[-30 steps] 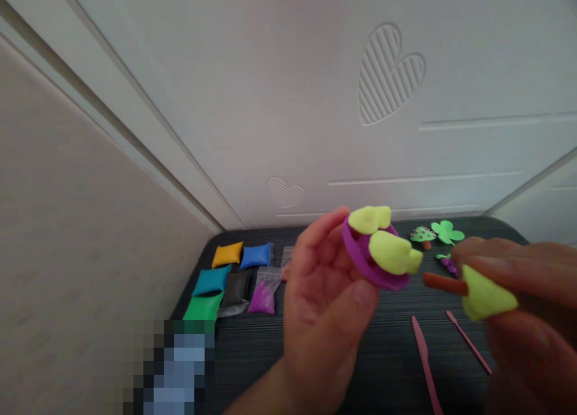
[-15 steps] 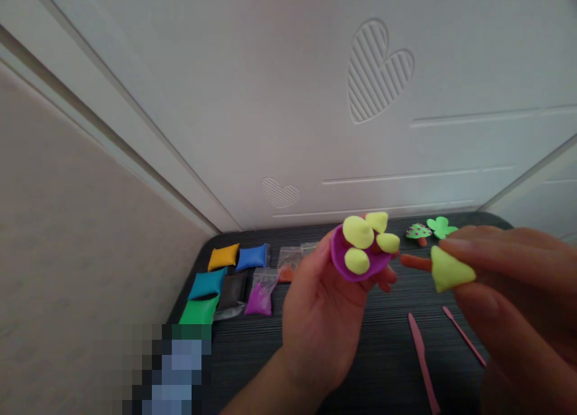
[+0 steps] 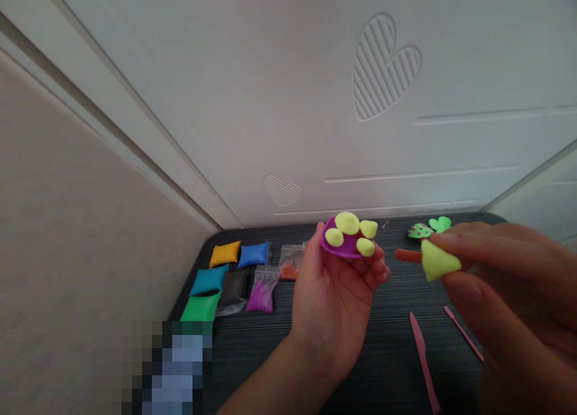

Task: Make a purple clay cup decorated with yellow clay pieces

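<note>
My left hand (image 3: 336, 307) holds up a purple clay base (image 3: 345, 245) with its fingers curled around it. Several pale yellow clay mushroom caps (image 3: 347, 223) stand on that base, one larger than the others. To the right, my right hand (image 3: 505, 282) pinches a clay mushroom (image 3: 439, 260) between thumb and fingertips. Its yellow cone-shaped cap points right and its thin brown stem points left, toward the base but apart from it.
On the dark table (image 3: 252, 355) at left lie several clay packets, among them a yellow packet (image 3: 225, 254) and a purple packet (image 3: 261, 295). A pink plastic knife (image 3: 422, 358), a thin pink tool (image 3: 463, 332), a spotted green clay piece (image 3: 420, 231) and a green clay shape (image 3: 440, 224) lie at right.
My left hand has tilted and turned the purple base, which sits slightly further left. My right hand has shifted a little left and up with the mushroom.
</note>
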{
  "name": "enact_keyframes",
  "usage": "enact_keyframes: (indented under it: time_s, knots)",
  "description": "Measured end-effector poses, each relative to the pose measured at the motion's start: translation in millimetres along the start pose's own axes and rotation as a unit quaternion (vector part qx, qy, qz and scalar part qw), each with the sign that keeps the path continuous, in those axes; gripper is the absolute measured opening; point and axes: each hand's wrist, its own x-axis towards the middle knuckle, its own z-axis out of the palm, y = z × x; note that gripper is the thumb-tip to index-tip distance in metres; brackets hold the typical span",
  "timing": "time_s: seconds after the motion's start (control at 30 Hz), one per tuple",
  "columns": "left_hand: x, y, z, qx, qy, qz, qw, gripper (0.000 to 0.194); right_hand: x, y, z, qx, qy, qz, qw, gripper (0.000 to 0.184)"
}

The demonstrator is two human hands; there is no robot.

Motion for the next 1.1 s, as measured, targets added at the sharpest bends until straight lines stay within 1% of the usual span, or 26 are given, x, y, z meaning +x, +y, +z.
enact_keyframes:
  time_s: [0.07,0.1,0.17,0.27,0.33,0.53,0.67,0.73,0.9,1.1]
  knots:
    - [0.8,0.1,0.4,0.006,0.011,-0.002,1.000,0.038,-0.7,4.0,-0.2,-0.027,-0.035,0.029,0.999,0.025]
    - [1.1,0.0,0.8,0.009,0.018,-0.001,1.000,0.037,-0.3,5.9,-0.4,-0.031,-0.048,0.031,0.998,0.025]
    - [1.5,-0.1,1.4,0.013,0.026,-0.002,1.000,0.034,1.9,8.5,-0.7,-0.014,-0.061,0.010,0.998,0.029]
    - [2.0,-0.3,2.2,0.017,0.020,0.003,1.000,0.032,6.5,9.5,-1.5,0.004,-0.062,-0.028,0.998,0.033]
    - [1.7,-0.1,2.5,0.017,0.019,0.011,1.000,0.032,8.6,8.8,-2.0,0.005,-0.063,-0.034,0.997,0.032]
    - [-1.6,1.9,4.2,0.027,0.029,0.009,0.999,0.031,5.8,6.4,-3.7,-0.007,-0.120,-0.049,0.992,0.022]
    - [-4.1,3.4,6.8,0.047,0.018,0.025,0.998,0.034,-0.4,3.7,-5.0,-0.040,-0.111,-0.023,0.993,0.021]
    - [-5.0,4.0,7.8,0.057,0.013,0.028,0.998,0.036,-2.0,2.1,-5.0,-0.051,-0.105,-0.023,0.993,0.021]
    - [-6.7,3.7,7.3,0.068,0.007,0.035,0.997,0.036,1.6,-1.0,-2.6,-0.043,-0.121,-0.090,0.988,0.024]
    - [-9.4,1.1,6.9,0.069,0.002,0.057,0.996,0.036,3.9,-1.8,-0.8,-0.033,-0.126,-0.099,0.987,0.022]
